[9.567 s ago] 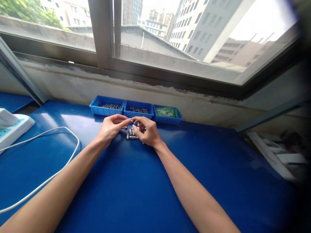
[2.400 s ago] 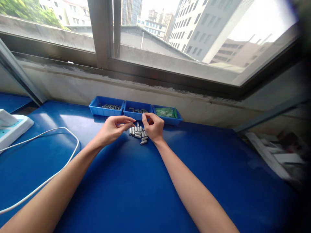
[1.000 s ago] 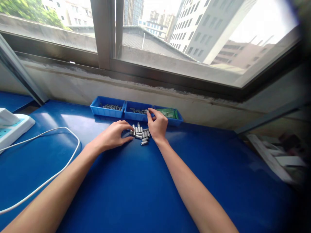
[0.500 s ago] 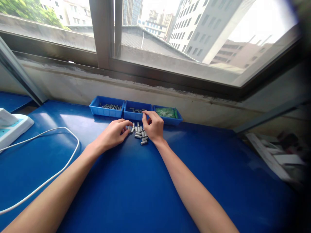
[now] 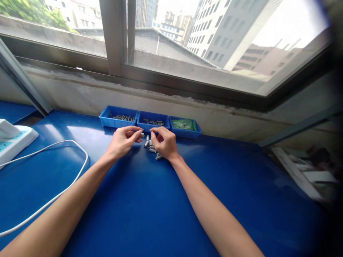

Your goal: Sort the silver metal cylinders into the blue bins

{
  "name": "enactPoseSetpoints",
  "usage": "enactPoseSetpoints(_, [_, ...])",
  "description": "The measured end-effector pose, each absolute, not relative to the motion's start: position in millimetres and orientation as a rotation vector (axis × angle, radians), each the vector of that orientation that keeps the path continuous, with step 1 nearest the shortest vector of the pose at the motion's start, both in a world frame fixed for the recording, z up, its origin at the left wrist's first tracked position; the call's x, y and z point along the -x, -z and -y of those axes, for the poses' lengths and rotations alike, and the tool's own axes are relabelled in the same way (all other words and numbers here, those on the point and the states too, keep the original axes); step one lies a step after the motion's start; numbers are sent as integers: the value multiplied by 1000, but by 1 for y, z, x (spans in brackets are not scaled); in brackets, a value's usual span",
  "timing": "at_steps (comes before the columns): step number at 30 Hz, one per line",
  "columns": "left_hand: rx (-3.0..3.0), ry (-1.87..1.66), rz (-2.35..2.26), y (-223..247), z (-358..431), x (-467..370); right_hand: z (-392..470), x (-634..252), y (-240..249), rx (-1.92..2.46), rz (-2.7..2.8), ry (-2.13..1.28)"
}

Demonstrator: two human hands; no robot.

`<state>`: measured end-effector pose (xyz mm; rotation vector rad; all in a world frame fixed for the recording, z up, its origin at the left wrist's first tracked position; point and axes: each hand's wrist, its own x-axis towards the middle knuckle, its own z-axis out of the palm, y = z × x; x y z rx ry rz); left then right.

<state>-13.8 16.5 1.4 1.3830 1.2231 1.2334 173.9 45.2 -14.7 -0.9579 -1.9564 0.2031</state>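
Note:
My left hand (image 5: pixel 123 142) pinches a small metal piece (image 5: pixel 142 135) between thumb and fingertips, just above the blue table. Close on its right, my right hand (image 5: pixel 164 142) has its thumb and fingers drawn together; whatever is between them is too small to make out. Several short silvery metal pieces (image 5: pixel 152 149) lie in a small pile on the table, partly hidden by my right hand. Behind the hands, the middle blue bin (image 5: pixel 153 127) holds more metal pieces.
The left blue bin (image 5: pixel 118 123) contains small metal parts. A green bag (image 5: pixel 184 124) fills the right blue bin (image 5: pixel 189 133). A white cable (image 5: pixel 85 157) curves across the left of the table (image 5: pixel 139 210), near a white power strip (image 5: pixel 20 142).
My left hand has risen from the table with a metal piece in its fingertips. My right hand has moved left and nearer, away from the middle bin.

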Motion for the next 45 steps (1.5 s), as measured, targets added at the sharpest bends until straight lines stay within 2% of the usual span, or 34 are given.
enactPoseSetpoints(22, [-1293,-1278,-1206,-3,-14,11,-42,-175,16,873,2077,-358])
enactPoseSetpoints(33, [-1397,-1207,-1173,1,-16,9,-48,-173,19,875,2091,-316])
enactPoseSetpoints(38, [-1668,-1236,-1316,6,-16,10,-53,-176,21,1072,1877,-119])
enactPoseSetpoints(45, [-2377,-889,-1069,5,-9,8,-65,-189,24,1416,1593,38])
